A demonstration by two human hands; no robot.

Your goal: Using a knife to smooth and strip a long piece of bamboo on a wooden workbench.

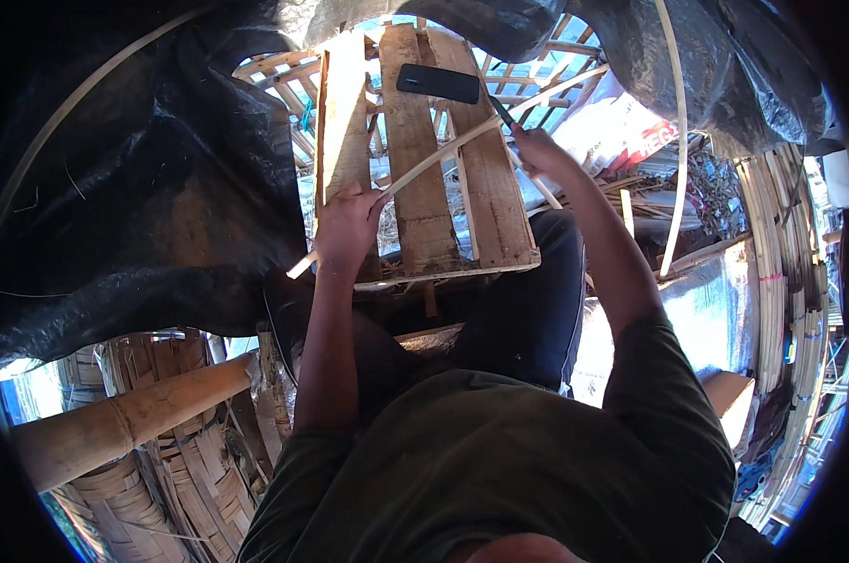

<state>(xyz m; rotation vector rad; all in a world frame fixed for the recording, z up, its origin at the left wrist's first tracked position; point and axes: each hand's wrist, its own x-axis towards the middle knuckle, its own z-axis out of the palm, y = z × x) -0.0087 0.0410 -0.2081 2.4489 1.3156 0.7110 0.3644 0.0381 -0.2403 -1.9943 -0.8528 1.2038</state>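
Note:
A long, pale bamboo strip (pixel 436 159) slants across a small slatted wooden table (pixel 423 211) over my knees. My left hand (pixel 347 227) is closed round the strip near its lower left end, which sticks out past the wrist. On the right, my right hand (pixel 541 153) grips a knife (pixel 500 110), its dark blade pointing up and left. The blade meets or crosses the strip near the table's right edge; whether it cuts in cannot be seen. Beyond the strip, a black phone (pixel 438 83) lies flat on the slats.
Black plastic sheeting (pixel 152 188) hangs at the left and above. A thick bamboo pole (pixel 129 418) juts in at lower left. A white sack (pixel 621 127) and thin offcuts (pixel 621 192) lie beyond my right arm. Bundled bamboo strips (pixel 772 263) stand at the right.

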